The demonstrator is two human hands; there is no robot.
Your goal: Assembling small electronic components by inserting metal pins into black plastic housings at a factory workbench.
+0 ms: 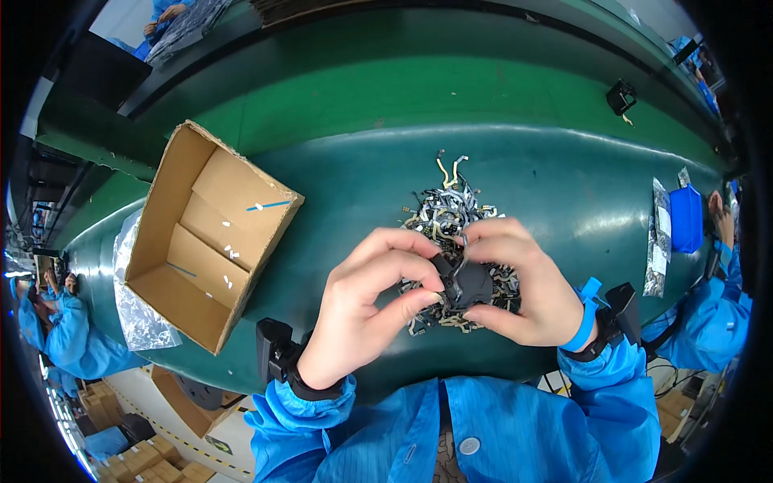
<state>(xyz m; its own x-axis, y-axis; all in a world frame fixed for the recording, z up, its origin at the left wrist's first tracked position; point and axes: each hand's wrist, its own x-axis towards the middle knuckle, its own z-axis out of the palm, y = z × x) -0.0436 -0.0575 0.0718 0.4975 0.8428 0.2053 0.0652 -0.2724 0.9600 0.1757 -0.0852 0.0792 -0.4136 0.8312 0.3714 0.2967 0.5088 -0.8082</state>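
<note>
Between my two hands is a small black plastic part (471, 286) with a rounded body, raised just over the green table. My left hand (374, 298) pinches its left side between thumb and fingers. From the right, my right hand (519, 278) grips it, thumb at the lower edge and fingertips at the top near a short dark cable. Beneath and behind the part lies a heap of short cables with small connectors (451, 208), in black, grey, white and cream. My hands hide some of the heap and of the part's edges.
At the left stands an open cardboard box (201, 217) with a few small scraps inside, on clear plastic bags (141, 310). To the right are a blue bin (686, 219) and a silvery packet (658, 241), near a co-worker's hand. A black part (621, 97) lies far right.
</note>
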